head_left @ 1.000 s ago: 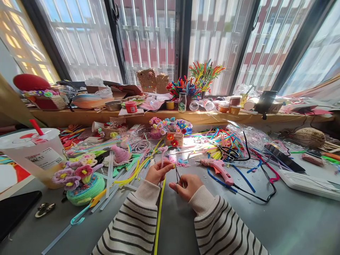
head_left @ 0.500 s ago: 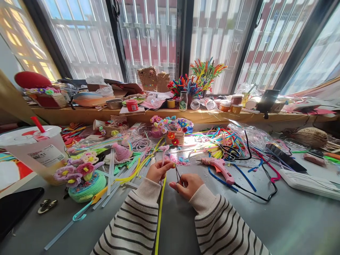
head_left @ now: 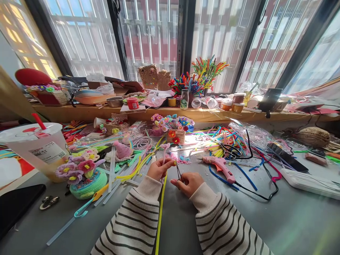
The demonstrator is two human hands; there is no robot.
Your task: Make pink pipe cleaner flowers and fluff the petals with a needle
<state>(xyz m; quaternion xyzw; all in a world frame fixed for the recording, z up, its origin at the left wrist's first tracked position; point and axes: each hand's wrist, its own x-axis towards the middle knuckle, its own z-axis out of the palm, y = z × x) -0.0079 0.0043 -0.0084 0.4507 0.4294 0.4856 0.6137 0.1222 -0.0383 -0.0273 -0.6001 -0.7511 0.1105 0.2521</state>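
Observation:
My left hand (head_left: 158,170) is closed in a pinch, with a small yellow tip at its fingertips. A pale pink pipe cleaner (head_left: 165,150) with a looped top rises from the same hand. Below it a long yellow pipe cleaner (head_left: 160,216) runs down to the bottom edge; whether it joins the yellow tip is hidden by the fingers. Small metal scissors (head_left: 177,170) are gripped by my right hand (head_left: 190,184), fingers curled round the handles. Their blades point up beside the yellow tip. Pink and blue fuzz scraps (head_left: 183,159) lie just beyond.
To the right lie a pink glue gun (head_left: 220,168), blue pipe cleaners (head_left: 245,176) and black-handled scissors (head_left: 231,151). A drink cup (head_left: 39,152) and a pipe-cleaner flower pot (head_left: 89,184) stand at left. Behind are a flower box (head_left: 175,136) and a cluttered window ledge (head_left: 148,114).
The view has shifted slightly, so the table things sit a little further right. Both hands keep nearly the same pose, and the scissors stay by the left fingertips.

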